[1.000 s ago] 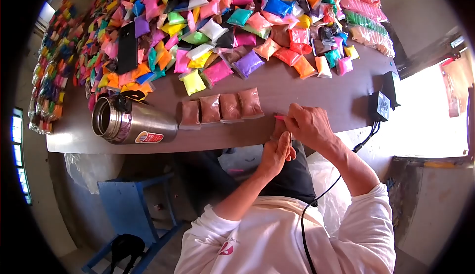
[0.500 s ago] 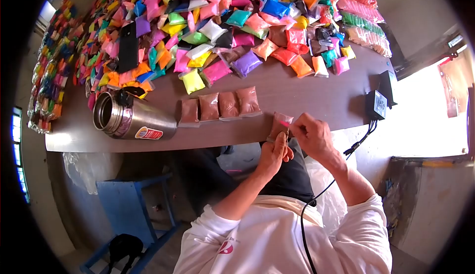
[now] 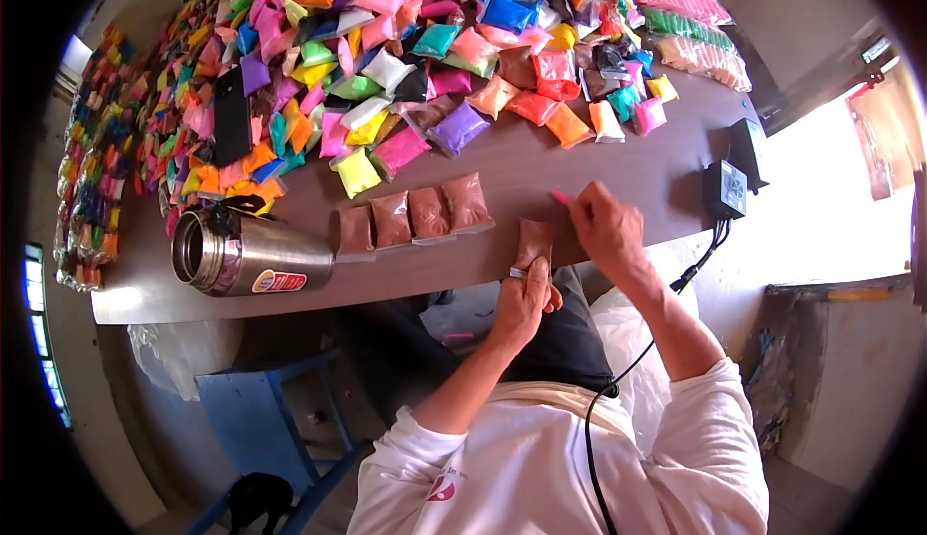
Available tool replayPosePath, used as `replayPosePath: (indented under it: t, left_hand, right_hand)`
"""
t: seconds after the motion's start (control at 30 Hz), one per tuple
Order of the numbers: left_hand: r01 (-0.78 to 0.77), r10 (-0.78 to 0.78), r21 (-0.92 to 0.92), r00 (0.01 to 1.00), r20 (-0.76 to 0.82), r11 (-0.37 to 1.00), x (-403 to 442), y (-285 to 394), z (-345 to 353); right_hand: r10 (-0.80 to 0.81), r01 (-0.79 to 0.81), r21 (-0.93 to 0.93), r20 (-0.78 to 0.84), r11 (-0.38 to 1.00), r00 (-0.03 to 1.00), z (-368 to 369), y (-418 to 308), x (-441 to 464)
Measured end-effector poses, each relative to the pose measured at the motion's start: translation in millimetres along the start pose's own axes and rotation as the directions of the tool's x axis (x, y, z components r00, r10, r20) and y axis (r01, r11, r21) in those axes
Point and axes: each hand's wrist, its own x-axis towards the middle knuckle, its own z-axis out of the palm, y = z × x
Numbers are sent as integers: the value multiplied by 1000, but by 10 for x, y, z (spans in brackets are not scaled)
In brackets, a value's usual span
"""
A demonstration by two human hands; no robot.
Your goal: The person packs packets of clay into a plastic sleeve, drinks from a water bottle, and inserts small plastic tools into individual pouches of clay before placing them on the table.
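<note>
My left hand (image 3: 524, 305) pinches the lower end of a small clear packet of brown material (image 3: 536, 239) at the table's front edge. Up and to the right of that packet, apart from it, is my right hand (image 3: 610, 229). Its closed fingers hold a small bright pink piece (image 3: 560, 198), too small to name, with the tip pointing left. Several similar brown packets (image 3: 391, 220) lie side by side in a row to the left of my hands.
A steel flask (image 3: 256, 257) lies on its side at the left of the table (image 3: 319, 183). Behind is a big heap of colourful packets (image 3: 386, 71) with a black phone (image 3: 232, 118) on it. A black box with cables (image 3: 726, 190) sits at right. A blue chair (image 3: 253, 434) stands below left.
My right hand has drawn up and away from the brown packet, taking the pink piece with it. My left hand still holds the packet. The whole view has shifted slightly.
</note>
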Motion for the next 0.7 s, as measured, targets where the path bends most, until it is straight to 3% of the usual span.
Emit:
replayPosePath:
  t: [0.03,0.07,0.17,0.33,0.4,0.53,0.6,0.7]
  left_hand:
    - [-11,11,-1,1000,3,1000,28,1,-6]
    - [-18,18,-12,1000,2,1000,30,-14,-25]
    - [8,-8,-18,1000,-11,1000,-27,-38,-21]
    - [42,-51,-111,996,-75,993,-31,114,62]
    - [140,-141,-43,990,-19,989,-57,124,24]
    - [176,-169,-65,981,96,982,-110,119,-89]
    - [159,-113,-199,968,223,967,-142,136,-136]
    - [221,-134,-323,953,271,920,-172,189,-179]
  right_hand:
    - [103,-98,91,-44,991,994,-24,14,65]
    - [96,-92,90,-44,992,994,-36,1,72]
    - [152,-184,179,179,966,972,-207,-268,-20]
    - [87,-195,280,355,940,931,-98,-414,39]
    - [109,-224,268,387,937,916,-38,-367,76]
    - [89,-247,369,395,896,914,-66,-336,77]
    - [-4,-243,583,390,775,921,-48,-233,89]
    - [-38,-334,672,475,660,879,-118,-208,126]
